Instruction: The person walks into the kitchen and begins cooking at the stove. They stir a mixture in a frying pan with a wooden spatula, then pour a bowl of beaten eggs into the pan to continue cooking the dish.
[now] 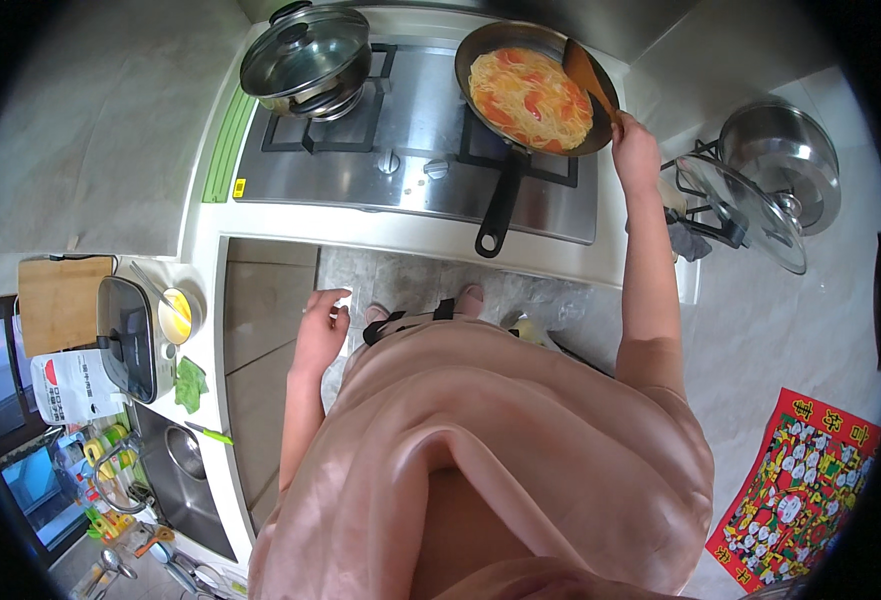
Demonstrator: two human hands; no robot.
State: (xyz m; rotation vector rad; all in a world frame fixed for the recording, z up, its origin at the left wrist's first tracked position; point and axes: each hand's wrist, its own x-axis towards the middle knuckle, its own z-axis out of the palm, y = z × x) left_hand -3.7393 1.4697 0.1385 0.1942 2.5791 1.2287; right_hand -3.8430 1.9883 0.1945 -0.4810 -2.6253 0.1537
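My right hand point(636, 150) grips the handle end of a wooden spatula point(584, 73), whose blade rests inside the right rim of a frying pan point(481, 56). Noodles point(530, 97) mixed with red pieces like tomato fill much of the pan. The pan sits on the right burner of a steel gas stove point(410, 97), its black handle point(502, 202) pointing toward me and untouched. My left hand point(326, 326) hangs beside my body over the floor, fingers loosely curled apart and holding nothing.
A lidded steel pot point(305, 64) stands on the left burner. To the right, a wall rack holds a steel pot point(782, 150) and a glass lid point(748, 214). Leftward lie a bowl with yellow contents point(177, 315), a green knife point(209, 433) and a sink point(185, 495).
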